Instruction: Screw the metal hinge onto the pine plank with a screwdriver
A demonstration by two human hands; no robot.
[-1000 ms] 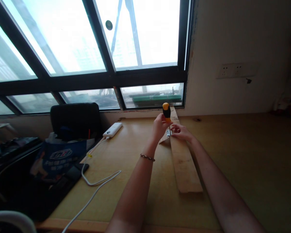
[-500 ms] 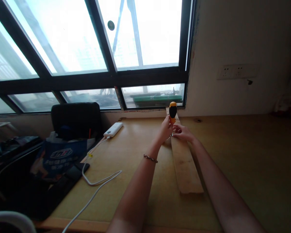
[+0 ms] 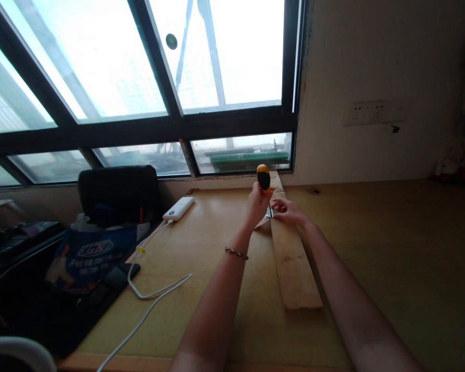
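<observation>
My left hand (image 3: 257, 205) is closed round the shaft end of a screwdriver (image 3: 264, 179) with a black and orange handle, held upright over a small metal hinge (image 3: 269, 212). The hinge sits on the left edge of a long wooden plank (image 3: 293, 257) lying on the table (image 3: 391, 248). Beside the hinge, my right hand (image 3: 287, 211) rests on the plank with fingertips pinched at the metal piece. A smaller piece of wood shows under my left hand, mostly hidden.
A white power bank (image 3: 179, 207) with a white cable (image 3: 151, 294) lies at the left of the table. A black chair (image 3: 118, 192), a blue bag (image 3: 89, 253) and a dark phone (image 3: 118, 276) are at the far left. The window (image 3: 139, 77) and wall rise behind.
The screwdriver tilted right and then came back left to upright over the hinge. Both hands stayed at the same spot on the plank.
</observation>
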